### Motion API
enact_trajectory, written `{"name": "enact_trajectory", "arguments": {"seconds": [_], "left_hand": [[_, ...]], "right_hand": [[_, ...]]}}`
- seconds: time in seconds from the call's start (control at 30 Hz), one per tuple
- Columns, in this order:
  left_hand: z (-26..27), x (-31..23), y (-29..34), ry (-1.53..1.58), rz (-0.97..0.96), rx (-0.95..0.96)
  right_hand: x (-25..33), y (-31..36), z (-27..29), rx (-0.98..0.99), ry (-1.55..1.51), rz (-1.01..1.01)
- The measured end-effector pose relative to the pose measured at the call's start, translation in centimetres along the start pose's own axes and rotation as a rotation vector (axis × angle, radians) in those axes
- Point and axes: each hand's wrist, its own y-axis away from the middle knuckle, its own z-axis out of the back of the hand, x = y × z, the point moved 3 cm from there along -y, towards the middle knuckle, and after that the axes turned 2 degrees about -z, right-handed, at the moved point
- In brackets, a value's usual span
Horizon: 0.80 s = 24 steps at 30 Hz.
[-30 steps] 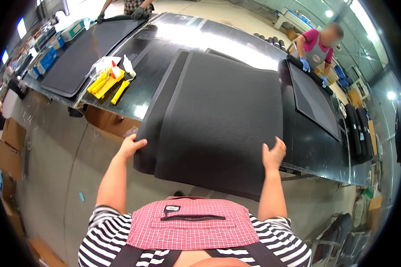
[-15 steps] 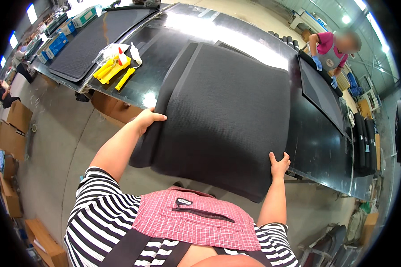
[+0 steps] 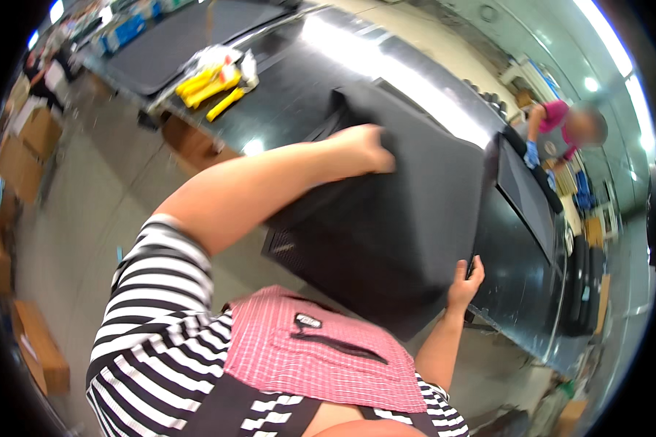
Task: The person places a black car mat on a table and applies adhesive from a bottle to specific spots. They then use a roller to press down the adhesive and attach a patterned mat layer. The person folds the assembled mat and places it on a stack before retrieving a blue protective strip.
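A large black textured mat [image 3: 426,182] lies partly on the dark table and overhangs its near edge toward me. My left hand [image 3: 368,151] is closed on the mat's left part, pulling it up and over toward the middle; the fingers are somewhat blurred. At the near right edge, my right hand [image 3: 465,284] grips the mat between thumb and fingers. Below my left forearm, the lower part of the mat hangs in shadow, with a perforated-looking corner at its left.
Yellow-handled tools [image 3: 211,86] and a clear plastic bag lie on the table [image 3: 291,95] at the left. Across the table, a co-worker's blue-gloved hand [image 3: 532,154] rests on a rolled black mat. Cardboard boxes [image 3: 29,142] stand on the floor at far left.
My left hand has moved up and right from the mat's left edge, carrying that side over toward the middle. My right hand keeps its grip at the near right edge. The view has tilted.
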Motion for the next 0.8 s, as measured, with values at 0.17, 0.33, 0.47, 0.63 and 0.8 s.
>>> {"name": "enact_trajectory", "arguments": {"seconds": [0.17, 0.33, 0.47, 0.63, 0.8], "left_hand": [[-5.0, -11.0, 1.9, 0.041, -0.252, 0.042], [-4.6, 0.4, 4.2, 0.511, -0.208, -0.052], [-4.7, 21.3, 9.2, 0.554, 0.516, -0.328], [-3.7, 18.6, 9.1, 0.35, 0.456, -0.308], [-3.2, 3.9, 5.7, 0.167, 0.078, -0.17]], "right_hand": [[4.0, -6.5, 4.3, 0.347, -0.693, -0.04], [1.0, -3.2, 1.9, 0.479, -0.384, 0.032], [3.2, 0.5, -5.6, 0.65, 0.544, 0.172], [1.1, 2.3, -6.3, 0.562, 0.538, 0.166], [-0.9, 1.8, -6.8, 0.418, 0.462, 0.242]]}}
